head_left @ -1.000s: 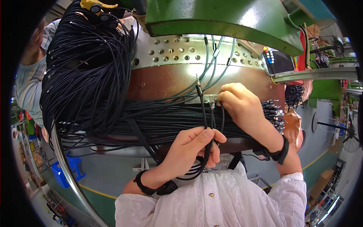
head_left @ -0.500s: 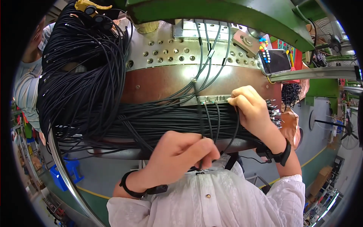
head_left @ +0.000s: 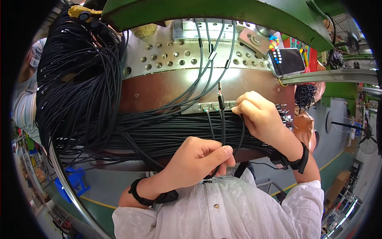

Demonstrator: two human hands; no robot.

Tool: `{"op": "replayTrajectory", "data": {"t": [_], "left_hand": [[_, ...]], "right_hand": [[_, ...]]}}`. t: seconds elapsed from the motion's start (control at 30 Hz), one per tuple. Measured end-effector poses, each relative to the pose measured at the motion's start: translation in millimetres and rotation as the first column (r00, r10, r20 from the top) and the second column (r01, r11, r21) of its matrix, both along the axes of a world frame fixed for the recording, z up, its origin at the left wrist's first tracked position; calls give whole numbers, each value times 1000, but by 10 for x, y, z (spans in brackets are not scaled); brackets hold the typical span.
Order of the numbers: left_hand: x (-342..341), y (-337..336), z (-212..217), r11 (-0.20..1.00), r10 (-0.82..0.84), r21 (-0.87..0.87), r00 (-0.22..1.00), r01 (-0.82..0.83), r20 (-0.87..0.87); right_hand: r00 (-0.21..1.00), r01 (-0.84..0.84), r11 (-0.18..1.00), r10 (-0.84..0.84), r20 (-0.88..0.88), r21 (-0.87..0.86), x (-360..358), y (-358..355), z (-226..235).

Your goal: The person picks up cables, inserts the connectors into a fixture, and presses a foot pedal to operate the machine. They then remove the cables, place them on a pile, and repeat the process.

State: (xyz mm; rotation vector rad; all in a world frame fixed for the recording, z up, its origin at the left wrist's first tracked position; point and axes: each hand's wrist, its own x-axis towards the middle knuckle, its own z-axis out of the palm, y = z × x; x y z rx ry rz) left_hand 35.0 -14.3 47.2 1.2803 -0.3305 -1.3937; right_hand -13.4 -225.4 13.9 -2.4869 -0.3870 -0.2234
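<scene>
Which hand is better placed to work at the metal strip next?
The right hand, I'd say: it is at one end of the metal strip, while the left hand is farther off, pinching a black cable.

Black cable upright, thin tip uppermost, crossing metal strip.

We see a brown bench top, with a perforated metal plate on its far part. Along the near side, black cables run left to right, a narrow metal strip just beyond; a phone lies far right.
</scene>
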Motion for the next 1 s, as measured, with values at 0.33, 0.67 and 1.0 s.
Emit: {"op": "replayTrajectory", "data": {"t": [0.33,0.67,1.0], "left_hand": [[-25,-44,-75,997,76,-28,996,-77,-35],[31,-32,-46,1000,-20,-4,999,20,-45],[40,-280,187,959,-280,75,952,272,123]], "right_hand": [[999,32,999,-32,15,37,3,-51,-32],[997,24,994,-33,-76,-109,13,-3,45],[934,28,969,62,352,-246,22,-6,402]]}}
